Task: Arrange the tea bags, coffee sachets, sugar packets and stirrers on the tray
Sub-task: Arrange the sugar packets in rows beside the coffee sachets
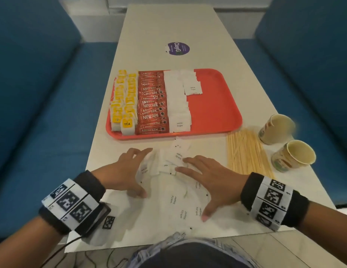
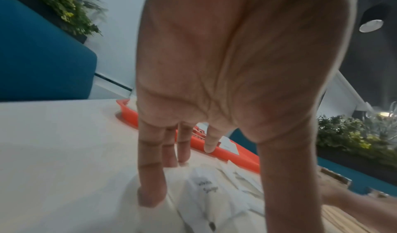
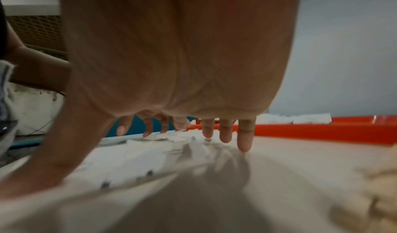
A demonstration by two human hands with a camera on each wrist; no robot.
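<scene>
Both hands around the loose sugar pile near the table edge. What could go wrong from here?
1. The loose sugar packets sprawl toward the table's near edge; as the left hand and right hand sweep them together, some could slide off.
2. The stirrers lie just beside the right hand; a wide sweep may scatter them.
3. Carrying a loose bunch to the tray could disturb the neat sugar rows there.

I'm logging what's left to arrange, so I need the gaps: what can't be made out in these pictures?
- Loose sugar packets, head view: overlapping, partly under the left hand and right hand; count unreadable.
- Sugar rows on the red tray: far packets too small to count.
- Wooden stirrers: near ends hidden by the right wristband.
- Right wrist view: the table foreground is blurred.
</scene>
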